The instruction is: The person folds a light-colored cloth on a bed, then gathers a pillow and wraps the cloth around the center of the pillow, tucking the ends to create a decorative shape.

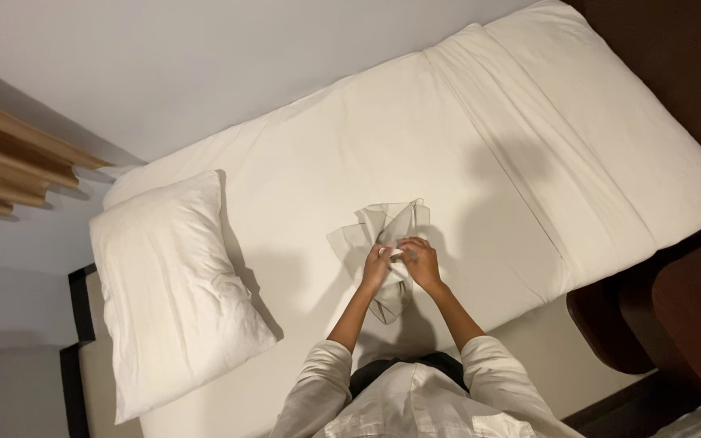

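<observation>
Both my hands are up over the middle of the bed point(415, 138), close together, working a small pale cloth point(379, 235), looks like a thin napkin or hand towel, creased and partly folded.

L hand point(377, 266): fingers curled shut on the cloth's lower-middle part, pinching fabric. R hand point(421, 261): also closed on the cloth, fingertips just beside the L ones, touching or nearly so; can't tell which at this res.

Cloth pos: held above the sheet, upper part fans out away from me w/ a pointed corner up top, a narrower tail hangs down below my hands toward my wrists. Can't tell if the top edge rests on the sheet or floats just off it.

Surroundings: white sheet, smooth. White pillow point(168, 284) to my L at the head end, well apart from the cloth. Folded white duvet point(578, 138) across the far R end of the bed. Dark wood furniture point(691, 316) at the R edge, wooden slats point(10, 154) on the wall upper L. My sleeves point(318, 381) are white, pushed back off the forearms.
</observation>
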